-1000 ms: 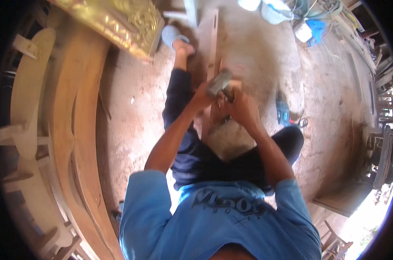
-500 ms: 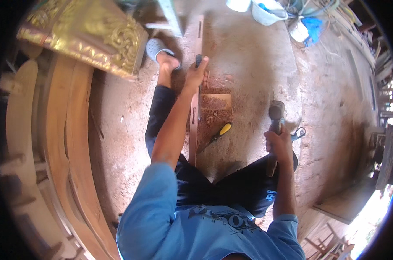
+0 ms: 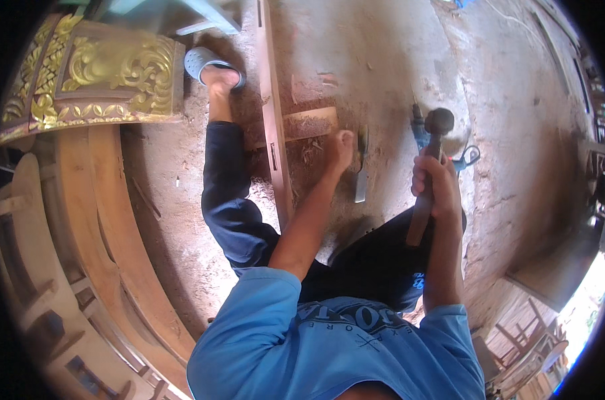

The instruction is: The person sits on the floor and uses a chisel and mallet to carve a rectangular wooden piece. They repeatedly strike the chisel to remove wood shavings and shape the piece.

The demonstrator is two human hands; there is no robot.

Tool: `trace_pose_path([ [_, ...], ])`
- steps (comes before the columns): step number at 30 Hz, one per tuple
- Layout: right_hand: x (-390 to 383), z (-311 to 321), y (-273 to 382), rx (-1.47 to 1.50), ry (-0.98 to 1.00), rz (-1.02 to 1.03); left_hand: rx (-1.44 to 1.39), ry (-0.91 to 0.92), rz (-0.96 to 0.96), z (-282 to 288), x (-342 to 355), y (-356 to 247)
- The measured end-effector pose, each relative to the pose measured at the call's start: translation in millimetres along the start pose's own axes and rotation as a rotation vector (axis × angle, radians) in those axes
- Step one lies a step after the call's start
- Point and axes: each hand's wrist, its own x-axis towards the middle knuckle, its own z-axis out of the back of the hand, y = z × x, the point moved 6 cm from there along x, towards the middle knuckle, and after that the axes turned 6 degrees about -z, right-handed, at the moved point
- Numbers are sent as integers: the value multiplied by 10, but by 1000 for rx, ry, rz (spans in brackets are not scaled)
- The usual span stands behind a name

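Observation:
My left hand (image 3: pixel 340 152) is closed low over the ground, beside a wooden beam (image 3: pixel 269 113) with narrow slots cut in it. What its curled fingers hold, if anything, is hidden. Just to its right lies a chisel (image 3: pixel 361 180), flat metal blade pointing toward me. My right hand (image 3: pixel 438 179) grips a hammer (image 3: pixel 420 220) by its handle, with the dark round head raised above the fist. A short board (image 3: pixel 312 123) lies across by the beam, with wood shavings around it.
A teal power drill (image 3: pixel 420 130) lies behind the hammer. Long curved timbers (image 3: pixel 109 220) run along the left, below a gilded carved panel (image 3: pixel 122 73). My clog-clad foot (image 3: pixel 212 70) stands left of the beam. Wooden chairs (image 3: pixel 526 340) are at the lower right.
My left hand has left the beam and moved right and nearer; the chisel it held now lies on the ground. The yellow-handled tool is no longer visible. My right hand still holds the hammer.

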Motion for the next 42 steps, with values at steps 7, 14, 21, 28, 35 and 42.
trace_pose_path([
  [7,89,-133,-6,-14,29,22,438,476,93,204,-627,555],
  [14,71,-472,-63,-232,18,76,-405,-86,26,1197,-461,-35],
  [21,-3,-683,-181,-483,-27,111,-966,-335,-65,2750,7,-382],
  [28,46,-784,-243,-496,22,116,-964,-507,-175,2913,258,-300],
  [35,75,-781,-241,-515,33,97,-961,-480,-160,2873,190,-245],
  [42,66,-794,-244,-560,27,108,-836,-463,-174,2884,-6,-413],
])
